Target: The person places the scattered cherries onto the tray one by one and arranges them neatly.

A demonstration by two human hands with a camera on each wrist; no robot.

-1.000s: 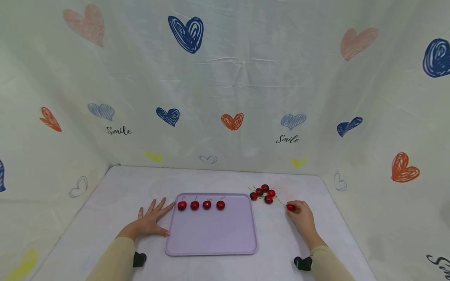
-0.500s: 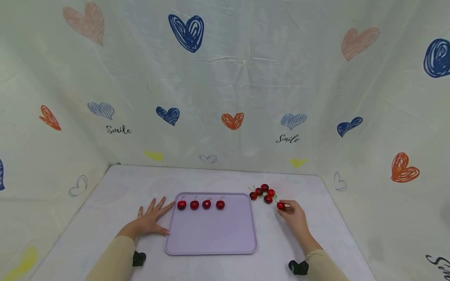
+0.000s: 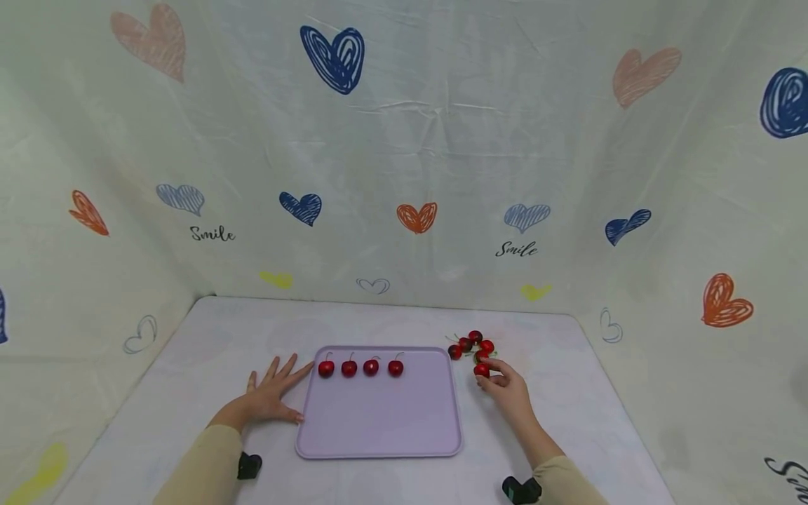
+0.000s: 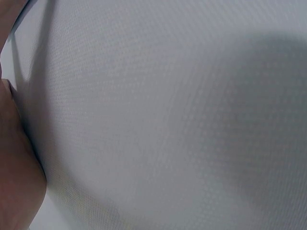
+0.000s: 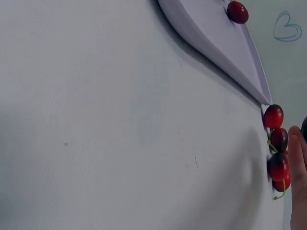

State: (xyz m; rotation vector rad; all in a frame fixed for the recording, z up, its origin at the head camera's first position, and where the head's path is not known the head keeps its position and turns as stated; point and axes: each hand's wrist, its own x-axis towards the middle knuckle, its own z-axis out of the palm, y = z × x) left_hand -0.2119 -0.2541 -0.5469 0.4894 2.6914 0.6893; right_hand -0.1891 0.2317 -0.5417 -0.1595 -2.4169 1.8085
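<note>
A lilac tray (image 3: pixel 385 424) lies on the table, with a row of several red cherries (image 3: pixel 349 369) along its far side, stems upward. My left hand (image 3: pixel 270 400) is spread flat on the table, fingertip and thumb touching the tray's left edge. Between thumb and fingers, my right hand (image 3: pixel 510 396) pinches a cherry (image 3: pixel 482 371) just right of the tray. Behind it sits a cluster of several dark red cherries (image 3: pixel 466 344), partly covered by the held one. In the right wrist view, fingers (image 5: pixel 298 182) show at the right edge beside the clustered cherries (image 5: pixel 278 166).
The white table (image 3: pixel 379 484) reaches back to a hanging cloth (image 3: pixel 442 168) printed with hearts. The cloth also runs along both sides. Dark wrist cameras (image 3: pixel 522 490) sit by each sleeve. Mostly pale surface fills the left wrist view.
My right hand has moved left with the cherry, from right of the cluster to in front of it, nearer the tray. The left hand and tray stay put.
</note>
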